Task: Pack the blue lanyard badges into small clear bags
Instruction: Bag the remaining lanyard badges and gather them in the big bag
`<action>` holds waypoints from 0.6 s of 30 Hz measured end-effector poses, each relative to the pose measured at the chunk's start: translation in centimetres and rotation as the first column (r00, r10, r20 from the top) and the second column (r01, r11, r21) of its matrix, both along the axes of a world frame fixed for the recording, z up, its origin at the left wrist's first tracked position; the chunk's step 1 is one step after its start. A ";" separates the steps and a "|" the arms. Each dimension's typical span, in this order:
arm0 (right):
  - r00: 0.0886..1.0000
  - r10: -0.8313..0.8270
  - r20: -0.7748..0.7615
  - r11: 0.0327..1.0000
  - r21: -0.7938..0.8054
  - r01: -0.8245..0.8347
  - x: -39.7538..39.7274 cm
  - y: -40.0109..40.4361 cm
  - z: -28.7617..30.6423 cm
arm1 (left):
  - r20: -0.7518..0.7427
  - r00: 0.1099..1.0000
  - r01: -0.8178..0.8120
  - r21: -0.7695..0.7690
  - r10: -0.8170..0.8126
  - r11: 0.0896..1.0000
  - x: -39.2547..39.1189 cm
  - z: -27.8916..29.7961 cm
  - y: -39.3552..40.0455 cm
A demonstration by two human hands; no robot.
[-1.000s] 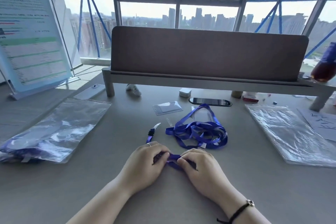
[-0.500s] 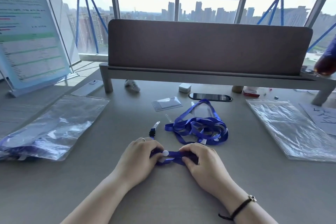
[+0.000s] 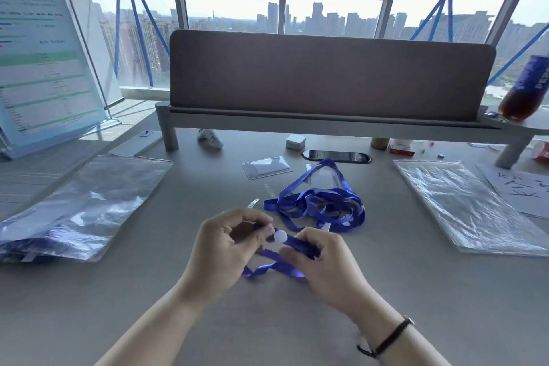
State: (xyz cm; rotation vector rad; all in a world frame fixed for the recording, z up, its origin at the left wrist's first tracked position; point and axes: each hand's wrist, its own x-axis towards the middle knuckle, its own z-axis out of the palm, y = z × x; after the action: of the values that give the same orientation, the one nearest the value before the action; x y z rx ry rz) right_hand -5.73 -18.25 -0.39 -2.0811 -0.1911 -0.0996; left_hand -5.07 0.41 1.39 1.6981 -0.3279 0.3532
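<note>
I am counting two blue lanyards: one [image 3: 273, 264] in my fingers, one [image 3: 320, 208] heaped beyond; two clear bag stacks, left [image 3: 89, 202] and right [image 3: 466, 205]; one loose badge holder [image 3: 266, 166].

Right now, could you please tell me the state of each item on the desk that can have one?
Left hand: pinching the blue lanyard, lifted off the desk.
Right hand: gripping the same lanyard.
Blue lanyard: folded between both hands, white bead showing.
Lanyard pile: loose, tangled, unbagged.
Badge holder: lying flat, empty.
Left bag: lying flat, blue lanyards inside.
Right bags: stacked flat.
Phone: screen dark.
</note>
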 end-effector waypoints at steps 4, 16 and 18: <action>0.983 0.119 -0.137 0.817 0.576 -0.019 -0.3 -1.1 1.8 | -0.020 0.977 -0.213 -0.115 0.212 0.970 1.3 0.6 1.3; 0.941 0.206 -0.267 0.674 0.736 0.062 -1.0 -0.1 2.7 | -0.062 0.974 0.219 0.494 -0.217 0.841 -0.2 -1.5 0.0; 0.933 0.259 -0.249 0.668 0.744 0.013 -1.4 0.3 2.9 | -0.118 0.950 0.307 0.499 -0.288 0.810 -0.9 -1.6 -1.5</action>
State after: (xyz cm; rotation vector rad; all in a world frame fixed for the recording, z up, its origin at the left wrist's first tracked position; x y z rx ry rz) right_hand -7.09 -17.99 2.52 -1.2242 -0.0610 0.2378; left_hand -6.00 -1.06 -0.17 2.1318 -0.7024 -0.0099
